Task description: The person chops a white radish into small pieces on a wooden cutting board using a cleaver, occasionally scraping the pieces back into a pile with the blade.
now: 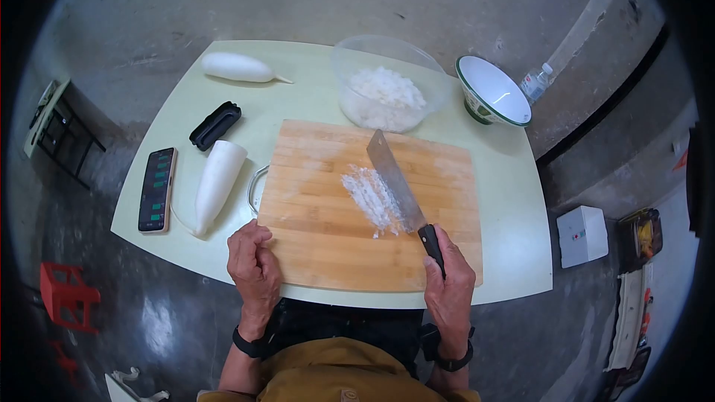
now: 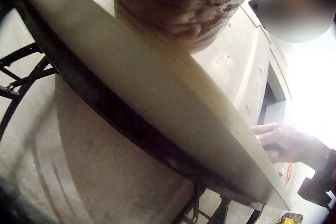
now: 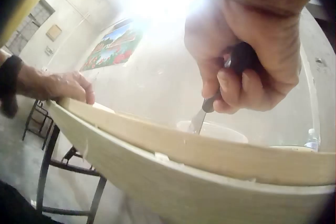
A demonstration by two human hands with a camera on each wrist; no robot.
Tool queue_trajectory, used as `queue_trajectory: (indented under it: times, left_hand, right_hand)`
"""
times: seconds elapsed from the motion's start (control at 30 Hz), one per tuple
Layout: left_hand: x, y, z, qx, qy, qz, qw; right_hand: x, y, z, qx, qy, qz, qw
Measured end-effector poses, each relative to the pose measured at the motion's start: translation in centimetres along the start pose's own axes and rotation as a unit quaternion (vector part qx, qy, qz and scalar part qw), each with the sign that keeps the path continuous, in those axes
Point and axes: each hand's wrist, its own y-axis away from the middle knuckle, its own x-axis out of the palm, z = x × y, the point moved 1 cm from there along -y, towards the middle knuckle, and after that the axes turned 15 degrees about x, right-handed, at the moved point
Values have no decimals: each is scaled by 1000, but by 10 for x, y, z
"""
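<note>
Right hand is gripping the black handle of a cleaver, fingers and thumb clamped tight round it (the right wrist view is showing the same wrapped grip from below). The blade is lying across the cutting board, angling away from the person toward the far side, its edge sitting against the right flank of a small heap of chopped white radish at mid-board. Left hand is resting on the near left corner of the board, fingers curled in together and holding nothing, well apart from the heap. The board is sitting on a pale table. Beyond the board's far edge a clear bowl is holding more of the white shreds, and a green-rimmed bowl is tilting just to its right. Left of the board a cut radish piece is lying beside a phone, with a black case just past them and a whole radish lying near the far left edge. A water bottle is standing on the floor beyond the table.
</note>
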Motion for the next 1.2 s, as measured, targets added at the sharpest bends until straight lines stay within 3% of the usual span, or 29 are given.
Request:
queue_trajectory:
  times: [0.07,0.13,0.23,0.47,0.53,0.67,0.73,0.83,0.93,1.13,1.2]
  left_hand:
    - [1,1,2,-4,2,-1,1000]
    - [1,2,2,-3,2,-4,1000]
    - [1,1,-1,-6,2,-4,1000]
    - [0,1,-1,-20,-2,4,1000]
    - [1,0,-1,-19,1,1,1000]
    - [0,1,0,-13,-1,2,1000]
    - [0,2,0,-13,0,3,1000]
    - [-1,2,1,-12,1,1,1000]
    - [1,3,3,-5,3,-1,1000]
    - [0,2,2,-7,8,-8,1000]
    - [0,3,2,-5,9,-6,1000]
  right_hand:
    - [2,-2,0,15,17,26,999]
    - [4,0,0,-31,-27,-36,998]
    - [5,-3,-4,-2,4,-1,1000]
    - [4,-2,-4,-19,-21,-45,999]
    - [-1,-3,-1,10,26,-1,1000]
    - [0,-2,1,-35,-10,-30,999]
    - [2,-3,1,8,12,29,999]
    - [5,0,2,-15,-16,-12,1000]
    - [3,-3,6,19,4,17,1000]
    - [4,-3,3,-21,-13,-37,999]
    - [2,-4,0,3,8,-11,1000]
